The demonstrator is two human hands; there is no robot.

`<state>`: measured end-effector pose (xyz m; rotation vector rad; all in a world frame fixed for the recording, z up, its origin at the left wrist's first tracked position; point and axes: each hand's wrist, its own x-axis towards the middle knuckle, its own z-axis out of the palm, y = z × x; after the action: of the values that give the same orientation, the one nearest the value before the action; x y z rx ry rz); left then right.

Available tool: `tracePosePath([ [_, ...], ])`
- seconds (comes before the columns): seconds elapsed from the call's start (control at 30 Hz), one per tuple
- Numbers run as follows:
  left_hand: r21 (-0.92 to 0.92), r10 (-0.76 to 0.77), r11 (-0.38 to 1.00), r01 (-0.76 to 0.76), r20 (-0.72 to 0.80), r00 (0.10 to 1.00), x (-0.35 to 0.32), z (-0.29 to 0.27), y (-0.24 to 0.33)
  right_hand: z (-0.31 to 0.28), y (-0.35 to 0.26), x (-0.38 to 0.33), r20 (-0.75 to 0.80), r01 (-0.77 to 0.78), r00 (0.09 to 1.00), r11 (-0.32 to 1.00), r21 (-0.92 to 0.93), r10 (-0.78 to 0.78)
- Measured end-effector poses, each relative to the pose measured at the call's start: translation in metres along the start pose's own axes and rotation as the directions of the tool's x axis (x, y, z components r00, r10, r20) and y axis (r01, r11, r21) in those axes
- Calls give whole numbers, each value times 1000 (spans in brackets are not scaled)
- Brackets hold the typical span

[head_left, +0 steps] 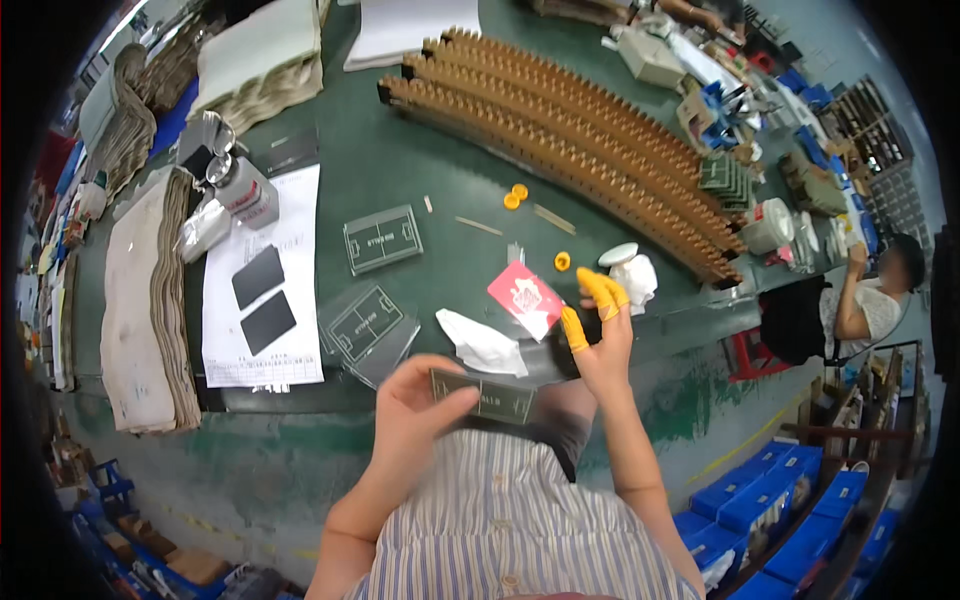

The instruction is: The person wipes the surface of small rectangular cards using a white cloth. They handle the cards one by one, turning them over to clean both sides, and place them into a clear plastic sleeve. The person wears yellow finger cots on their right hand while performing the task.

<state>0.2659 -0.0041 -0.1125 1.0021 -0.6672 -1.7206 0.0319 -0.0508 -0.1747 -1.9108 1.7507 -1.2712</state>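
My left hand (415, 405) grips a dark green rectangular plate (505, 402) with white printed lines, held just off the table's near edge, thumb on top. Yellow finger cots cover several fingertips of my right hand (603, 335). Its thumb and fingers are spread, with nothing between them, beside a red and white card (522, 297). A crumpled white cloth (482, 342) lies between the hands. Similar green plates lie on the left, one pile (384, 240) farther off and another plate (366, 325) on clear sheets nearer me.
Long wooden slotted racks (560, 125) cross the far right. Near my right hand are a white wad (634, 282) and loose yellow finger cots (562, 261). On the left, a metal bottle (245, 190) and black plates (268, 322) rest on a printed sheet (222, 350). A person (860, 300) sits far right.
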Motion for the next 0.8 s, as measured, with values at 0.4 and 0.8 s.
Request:
tracePosePath([
  [0.4, 32, -84, 996, 79, 212, 974, 15, -7, -24, 13, 0, 3, 108, 119, 989, 984, -135, -105],
  [0.8, 125, -110, 988, 85, 214, 971, 39, -4, -31, 14, -2, 10, 154, 174, 977, 964, -203, -144],
])
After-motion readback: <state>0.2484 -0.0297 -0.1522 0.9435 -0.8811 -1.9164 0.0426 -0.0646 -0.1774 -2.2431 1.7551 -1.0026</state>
